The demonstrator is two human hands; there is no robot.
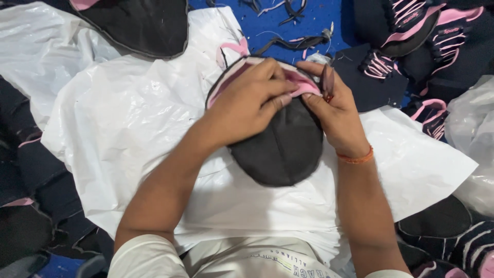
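Nearest the camera, both forearms are reaching forward from a white shirt (247,260), converging over a white plastic sheet (128,118) that is covering the lap. The left hand (247,105) is lying palm down across the upper half of a dark shoe upper (283,149), wrist bent inward, its fingers (280,100) pressed together and curling over the pink lining (303,85) at the collar edge. The right hand (334,110) is coming in from the other side, an orange thread band (355,158) sitting on its wrist; its thumb and forefinger are pinching the same pink edge, touching the left fingertips. A small dark tool (328,82) is standing just beyond the right fingers, seemingly gripped in that hand, though how is unclear. The rounded toe end of the upper is pointing back towards the body, below both hands.

Beyond the fingers, dark trimmed strips (298,41) are lying on a blue surface (309,20). Further right of the right fingers, finished dark uppers with pink laces (411,25) are piling up, beside a clear plastic bag (473,134). Far left of the left fingers, another dark piece (144,23) is resting on the sheet.
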